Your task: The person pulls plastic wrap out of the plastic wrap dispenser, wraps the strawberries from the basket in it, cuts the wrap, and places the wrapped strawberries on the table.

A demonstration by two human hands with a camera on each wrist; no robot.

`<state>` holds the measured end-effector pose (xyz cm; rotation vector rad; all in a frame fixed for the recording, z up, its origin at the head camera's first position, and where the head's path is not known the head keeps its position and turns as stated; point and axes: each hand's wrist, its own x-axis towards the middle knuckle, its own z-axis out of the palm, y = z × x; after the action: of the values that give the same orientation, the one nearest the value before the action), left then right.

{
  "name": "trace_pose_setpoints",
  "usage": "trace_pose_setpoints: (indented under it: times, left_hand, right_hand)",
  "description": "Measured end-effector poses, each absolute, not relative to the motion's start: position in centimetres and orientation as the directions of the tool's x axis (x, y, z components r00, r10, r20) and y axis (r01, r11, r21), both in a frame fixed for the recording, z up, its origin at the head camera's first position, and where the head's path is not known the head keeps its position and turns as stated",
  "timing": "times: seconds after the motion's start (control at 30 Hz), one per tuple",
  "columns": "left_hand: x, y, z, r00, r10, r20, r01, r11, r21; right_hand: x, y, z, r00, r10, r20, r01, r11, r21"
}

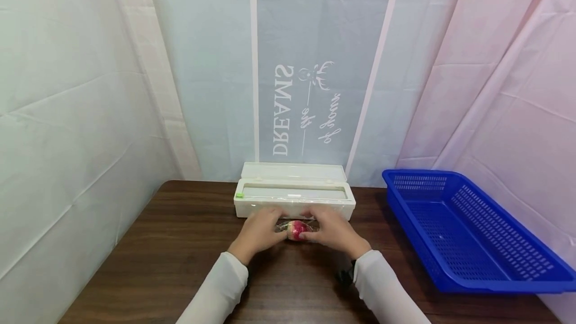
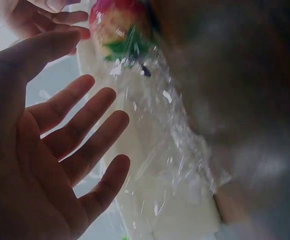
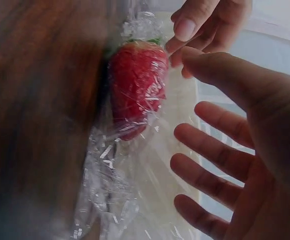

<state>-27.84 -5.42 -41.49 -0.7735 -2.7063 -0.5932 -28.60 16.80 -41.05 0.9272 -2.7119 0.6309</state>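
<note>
A red strawberry [image 3: 137, 85] with green leaves lies wrapped in clear plastic film [image 2: 169, 145] on the table, in front of a white cling film box [image 1: 294, 207]. My left hand [image 1: 260, 231] is at its left, the fingers spread and slightly bent over the film with nothing in them. On the other side my right hand [image 1: 335, 230] spreads its fingers in the same way, the thumb overlapping the fruit in the head view. Both palms face the box, and crumpled film trails from either end of the strawberry in the wrist views.
The box's lid [image 1: 294, 171] stands raised at the back, against a grey curtain [image 1: 324, 29] with printed lettering. To the right is a blue plastic basket [image 1: 427, 249] with perforated walls. Everything rests on a dark brown wooden table [image 1: 180, 249], with pale cloth hanging at both sides.
</note>
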Motion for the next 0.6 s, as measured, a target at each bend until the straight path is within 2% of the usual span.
trace_pose_setpoints:
  times: [0.3,0.6]
  left_hand:
    - [-27.4,-4.3,-42.2,-0.848,0.479,0.226,0.530,0.779,0.336]
    - [-27.2,-4.3,-42.2,-0.853,0.475,0.215,0.522,0.781,0.344]
  right_hand:
    - [-28.3,17.1,-42.5,-0.792,-0.557,0.248,-0.610,0.725,-0.320]
    - [-28.0,16.7,-43.0,-0.777,-0.565,0.278,-0.629,0.717,-0.300]
